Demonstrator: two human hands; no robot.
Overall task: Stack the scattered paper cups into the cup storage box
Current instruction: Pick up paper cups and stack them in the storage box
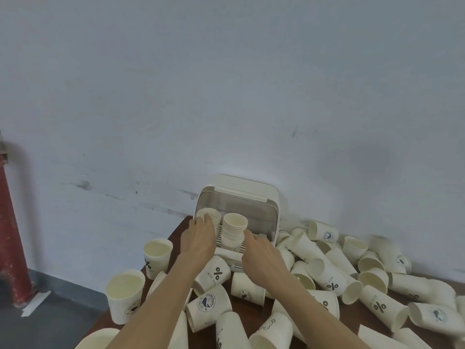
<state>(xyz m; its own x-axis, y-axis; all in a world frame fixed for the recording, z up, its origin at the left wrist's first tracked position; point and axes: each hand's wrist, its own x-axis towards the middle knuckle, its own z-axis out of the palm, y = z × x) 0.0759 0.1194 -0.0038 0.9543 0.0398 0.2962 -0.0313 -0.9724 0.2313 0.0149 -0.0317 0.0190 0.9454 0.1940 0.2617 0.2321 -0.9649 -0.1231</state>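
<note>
Left hand [198, 236] grips the left cup stack [210, 219] inside the cup storage box [270, 205]; right hand [261, 258] grasps the right stack [234, 229]; thin paper, light, easily crushed; hold low on the walls.

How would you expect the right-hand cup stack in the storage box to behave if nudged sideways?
The right-hand cup stack is tall, narrow thin paper, so probably light and tippy. It already seems to lean slightly. The storage box wall might catch it.
</note>
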